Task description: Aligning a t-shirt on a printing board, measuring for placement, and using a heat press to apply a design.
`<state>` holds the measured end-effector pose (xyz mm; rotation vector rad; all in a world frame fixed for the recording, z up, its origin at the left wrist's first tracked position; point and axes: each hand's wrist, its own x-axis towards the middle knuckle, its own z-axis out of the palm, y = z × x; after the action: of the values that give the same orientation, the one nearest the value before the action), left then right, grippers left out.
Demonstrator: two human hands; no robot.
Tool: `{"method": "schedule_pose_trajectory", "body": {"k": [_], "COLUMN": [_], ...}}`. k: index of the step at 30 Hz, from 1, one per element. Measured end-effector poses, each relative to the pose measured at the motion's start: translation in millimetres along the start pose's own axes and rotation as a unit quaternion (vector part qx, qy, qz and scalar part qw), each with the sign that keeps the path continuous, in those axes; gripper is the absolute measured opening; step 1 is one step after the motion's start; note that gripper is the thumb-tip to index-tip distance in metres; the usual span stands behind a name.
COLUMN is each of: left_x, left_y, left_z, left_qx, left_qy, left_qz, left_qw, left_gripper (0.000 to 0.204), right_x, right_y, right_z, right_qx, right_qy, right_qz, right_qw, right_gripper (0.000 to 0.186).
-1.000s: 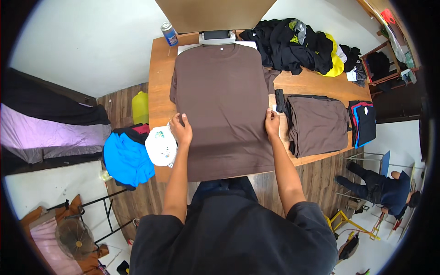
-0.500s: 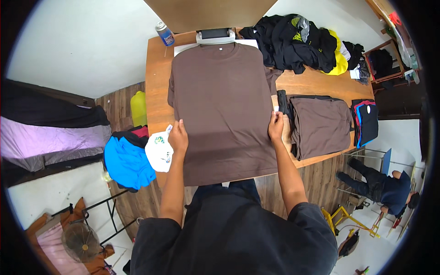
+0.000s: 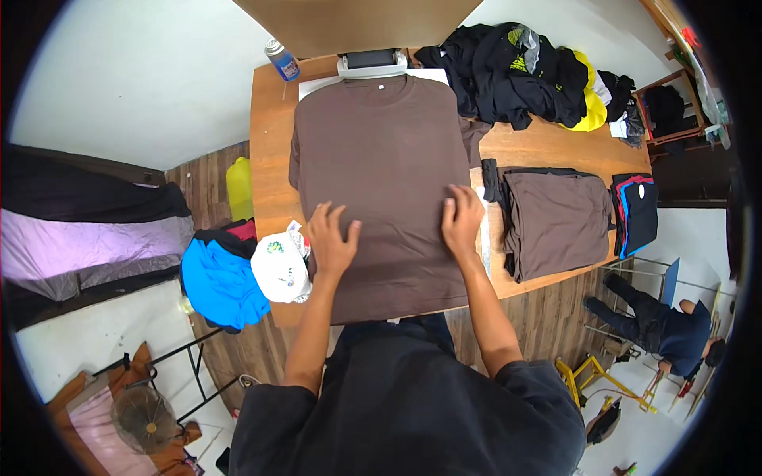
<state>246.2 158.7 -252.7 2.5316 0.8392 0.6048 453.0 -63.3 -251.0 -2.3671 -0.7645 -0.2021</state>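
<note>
A brown T-shirt (image 3: 381,159) lies spread over a flat white board on the wooden table, its collar toward the far side. My left hand (image 3: 332,242) is over the shirt's lower left part with fingers spread. Over the lower right edge is my right hand (image 3: 462,222), fingers apart and gripping nothing. Whether the fingertips press the cloth I cannot tell. A white printed roll or bundle (image 3: 281,266) sits left of my left hand. Right of the shirt, a white ruler-like strip (image 3: 485,238) shows on the table.
Folded brown shirts (image 3: 556,222) and a dark folded stack (image 3: 634,214) lie on the right. Black garments (image 3: 508,75) are heaped at the far right. A spray can (image 3: 282,59) stands far left. Blue cloth (image 3: 222,278) hangs at the left. Another person (image 3: 683,333) works at the right.
Both hands have let go of the shirt's side edges and moved inward over the cloth, with the fingers opening. The shirt's lower part has shifted slightly, and the white strip shows more.
</note>
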Motion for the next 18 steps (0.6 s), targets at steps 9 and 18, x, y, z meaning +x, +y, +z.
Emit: {"method": "schedule_pose_trajectory", "body": {"k": [9, 18], "left_x": [-11.8, -28.7], "left_y": [-25.5, 5.1], "left_z": [-24.6, -25.9], "left_qx": [0.081, 0.033], "left_qy": [-0.221, -0.206], "left_qz": [0.114, 0.16], "left_qw": [0.965, 0.965], "left_gripper": [0.111, 0.088], "right_x": [-7.1, -15.0], "right_y": [7.0, -35.6], "right_z": [8.2, 8.6], "right_qx": [-0.088, -0.061], "right_qy": [-0.123, -0.072], "right_qz": [-0.032, -0.045], "right_qw": [0.988, 0.995], "right_gripper": [0.059, 0.055]}}
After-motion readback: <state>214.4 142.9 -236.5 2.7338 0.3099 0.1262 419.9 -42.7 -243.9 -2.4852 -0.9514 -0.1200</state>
